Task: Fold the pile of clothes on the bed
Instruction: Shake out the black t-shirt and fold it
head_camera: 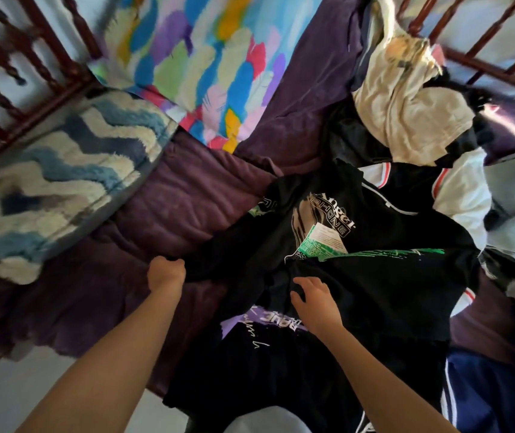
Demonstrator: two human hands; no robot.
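The person stands at the edge of the bed, and both bare arms reach forward and down over it. The left arm goes out straight. The left hand (166,273) is a tight fist, with its fingers curled and pressed together round one edge of the black T-shirt (374,282). You see the back of this hand, and its fingertips are hidden in the cloth.

The right arm comes in from the lower right and bends a little. The right hand (314,303) sits on the middle of the same shirt, palm down. Its fingers (296,296) are bent like a claw, a little apart, and they grab a bump of black cloth. Its thumb is hidden.

The black T-shirt has green and white print. It lies crumpled between the two hands, on top of another black shirt with a purple print (265,348) close to the person.

Behind it, further up the bed, is the pile of clothes (406,170), with a cream garment (406,114) on top and a white garment with red stripes (462,195) beside it. A navy garment with white stripes (484,398) lies at the lower right.

All of it rests on a purple blanket (187,198). A feather-print sheet (212,57) and a fluffy blue and white pillow (53,170) lie to the left, by the dark wooden bed frame (15,73).
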